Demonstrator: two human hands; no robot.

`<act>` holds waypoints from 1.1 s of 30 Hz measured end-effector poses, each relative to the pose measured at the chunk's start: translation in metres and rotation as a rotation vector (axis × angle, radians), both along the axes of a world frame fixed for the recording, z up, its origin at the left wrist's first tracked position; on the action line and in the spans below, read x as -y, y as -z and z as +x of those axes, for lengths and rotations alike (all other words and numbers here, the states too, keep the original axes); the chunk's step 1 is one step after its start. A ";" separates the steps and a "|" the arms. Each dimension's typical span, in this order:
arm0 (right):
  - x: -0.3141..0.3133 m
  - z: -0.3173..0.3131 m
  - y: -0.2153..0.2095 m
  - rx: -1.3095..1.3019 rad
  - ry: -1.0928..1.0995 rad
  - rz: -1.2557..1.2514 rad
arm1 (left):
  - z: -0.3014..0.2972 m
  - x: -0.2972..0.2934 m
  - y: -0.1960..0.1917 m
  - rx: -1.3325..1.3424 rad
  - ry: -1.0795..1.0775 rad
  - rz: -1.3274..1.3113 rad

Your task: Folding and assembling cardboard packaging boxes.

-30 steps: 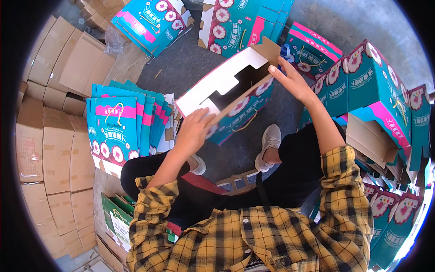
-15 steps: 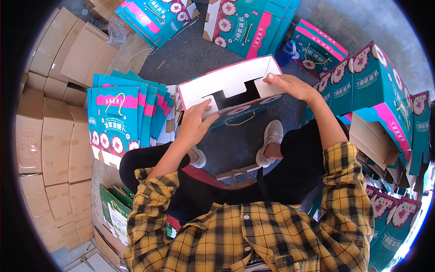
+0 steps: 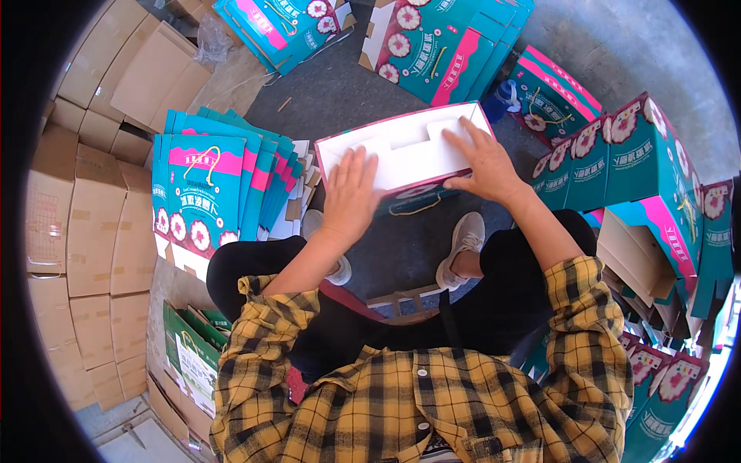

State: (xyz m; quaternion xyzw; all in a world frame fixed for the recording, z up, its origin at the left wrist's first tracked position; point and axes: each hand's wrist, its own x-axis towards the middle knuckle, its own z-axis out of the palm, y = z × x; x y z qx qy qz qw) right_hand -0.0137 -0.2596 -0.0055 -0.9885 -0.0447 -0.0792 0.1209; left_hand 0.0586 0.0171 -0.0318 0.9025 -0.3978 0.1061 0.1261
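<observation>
A teal and pink gift box sits in front of my knees, its white bottom flaps turned up toward me. My left hand lies flat on the white flap at the box's left side, fingers spread. My right hand presses flat on the right part of the same white panel, fingers spread too. Neither hand grips anything; both rest palm down on the cardboard. A yellow cord handle shows under the box's near edge.
A fanned stack of flat teal box blanks lies to my left. Brown cartons are piled along the far left. Assembled teal boxes stand at the right, and more flat ones lie ahead on the grey floor.
The box has been turned from tilted to level with its white side up. Both hands moved from gripping its ends to pressing flat on the white flaps.
</observation>
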 end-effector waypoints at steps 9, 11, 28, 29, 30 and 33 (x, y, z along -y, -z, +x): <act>-0.007 0.002 0.006 -0.197 0.000 -0.170 | 0.010 -0.003 0.009 -0.125 0.139 0.126; -0.007 0.005 0.006 -0.234 -0.004 -0.167 | 0.012 -0.003 0.010 -0.153 0.156 0.170; 0.001 0.001 0.011 0.007 -0.086 -0.090 | 0.016 -0.004 -0.003 -0.172 0.211 -0.018; 0.000 0.002 0.004 0.034 -0.028 0.001 | 0.016 -0.006 -0.008 -0.211 0.211 -0.123; 0.000 0.004 0.001 0.060 0.029 0.093 | 0.021 -0.010 -0.010 -0.211 0.204 -0.120; 0.025 0.015 0.001 0.291 0.317 0.164 | 0.045 -0.021 -0.009 -0.077 -0.138 -0.349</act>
